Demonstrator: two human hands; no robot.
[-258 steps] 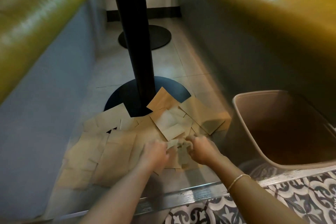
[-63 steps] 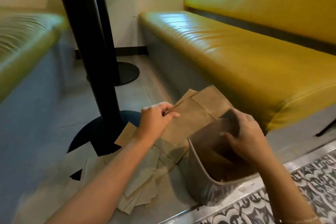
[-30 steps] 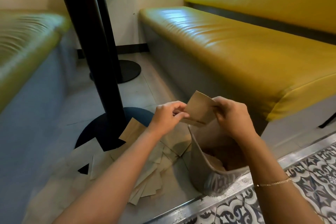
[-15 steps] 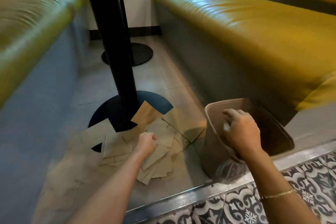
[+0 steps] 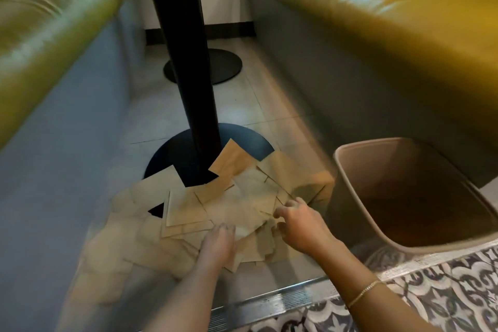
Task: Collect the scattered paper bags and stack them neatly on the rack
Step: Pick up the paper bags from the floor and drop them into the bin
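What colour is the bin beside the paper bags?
Beige or tan bin; the head view, the only one, shows it.

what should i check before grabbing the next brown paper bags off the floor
1. Scattered brown paper bags within reach: ok, both hands are over the pile.
2. Left hand free: ok, it rests on the pile; grip blurred.
3. Right hand free: ok, fingers loosely curled, holding nothing.
4. Beige plastic bin close by: ok, upright right of the pile.
5. Black table pole in the way: not ok, bags lie against its base.
6. Rack location: cannot tell, not in view.
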